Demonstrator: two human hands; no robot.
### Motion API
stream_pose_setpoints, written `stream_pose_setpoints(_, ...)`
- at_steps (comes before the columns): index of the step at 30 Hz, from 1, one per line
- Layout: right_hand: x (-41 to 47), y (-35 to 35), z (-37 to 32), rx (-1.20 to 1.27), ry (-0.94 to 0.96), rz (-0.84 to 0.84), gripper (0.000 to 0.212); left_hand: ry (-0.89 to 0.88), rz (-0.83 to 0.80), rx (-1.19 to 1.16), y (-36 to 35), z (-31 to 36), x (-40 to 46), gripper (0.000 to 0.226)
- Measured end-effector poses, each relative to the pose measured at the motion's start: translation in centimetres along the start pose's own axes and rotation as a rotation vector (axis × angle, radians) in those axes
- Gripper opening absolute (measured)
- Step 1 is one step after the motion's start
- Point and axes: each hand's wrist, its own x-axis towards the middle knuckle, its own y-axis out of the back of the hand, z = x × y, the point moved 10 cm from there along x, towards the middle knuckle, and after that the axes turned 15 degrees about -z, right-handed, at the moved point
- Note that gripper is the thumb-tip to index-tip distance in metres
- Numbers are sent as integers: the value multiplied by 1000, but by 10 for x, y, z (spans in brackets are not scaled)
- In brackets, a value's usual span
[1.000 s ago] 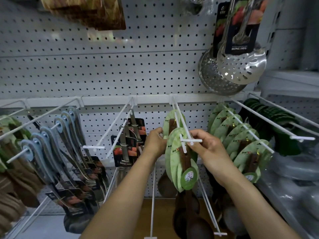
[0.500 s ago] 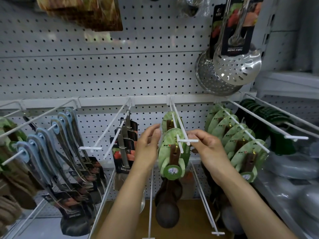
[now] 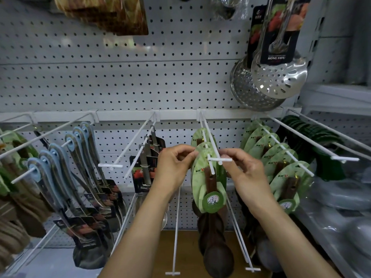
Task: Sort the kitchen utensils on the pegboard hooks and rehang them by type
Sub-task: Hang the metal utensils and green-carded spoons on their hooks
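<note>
Spoons [image 3: 208, 189] swung forward, bowls blurred below hook [image 3: 210, 145]

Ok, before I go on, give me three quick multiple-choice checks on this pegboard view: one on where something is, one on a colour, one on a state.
1. Where do the perforated steel skimmers hang?
A. upper right of the pegboard
B. lower left
C. on the centre hook

2. What colour are the cards on the wooden spoons at the centre hook?
A. red
B. green
C. blue

3. What is the left hand doing?
A. hanging idle
B. holding a skimmer
C. pinching a spoon card's edge

Answers: 1 A, they hang above the hook rail at the right. 2 B, the oval cards are pale green. 3 C, its fingers meet on the card's edge, opposite the right hand.
</note>
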Motion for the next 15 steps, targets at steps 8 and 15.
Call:
stream_pose_setpoints(8, -8, -17, -1, -38, -12, -49, 15, 46, 40, 134, 4, -7, 19, 9)
stream_pose_setpoints(15, -6, -22, -9, -25, 28, -124, 29, 66, 54, 168, 5, -9, 25, 10)
